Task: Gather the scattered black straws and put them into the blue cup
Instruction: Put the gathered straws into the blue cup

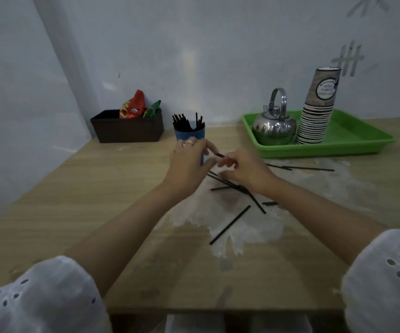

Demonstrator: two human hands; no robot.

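Observation:
The blue cup [190,135] stands at the back middle of the table with several black straws upright in it. My left hand [189,162] is in front of the cup and hides its lower part. My right hand [244,168] is just to its right. Between the two hands a short piece of a black straw [220,155] shows, pinched at my fingertips. Several loose black straws [230,224] lie on the table below and to the right of my right hand, and more straws [307,168] lie near the green tray.
A green tray [352,138] at the back right carries a steel kettle [274,126] and a tall stack of paper cups [316,111]. A dark box [127,128] with snack packets sits at the back left. White patches mark the wooden table [74,200].

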